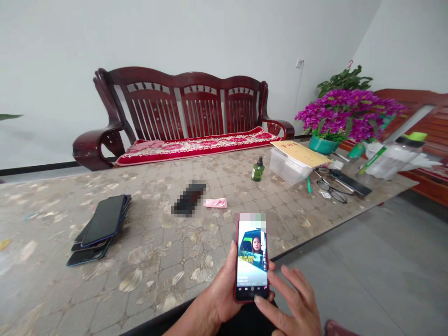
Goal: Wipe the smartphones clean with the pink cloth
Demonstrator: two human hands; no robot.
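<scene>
A smartphone point(252, 280) with a red edge is held upright near the table's front edge, its screen lit with a video picture. My left hand point(222, 294) is wrapped round it from the left and below, thumb along its side. Over the phone's lower right corner is my right hand point(297, 301), fingers spread, one fingertip at the bottom of the screen. Beyond the phone lie a folded pink paper point(216, 203) and a dark, pixelated flat object point(189, 198) on the table.
On the patterned table point(168, 252) several phones point(105, 221) are stacked at left. Toward the right stand a green pump bottle point(257, 170), a clear plastic box point(285, 168) under a yellow envelope point(301, 153), glasses point(332, 191) and a flowerpot point(324, 144). A wooden bench point(199, 105) is behind.
</scene>
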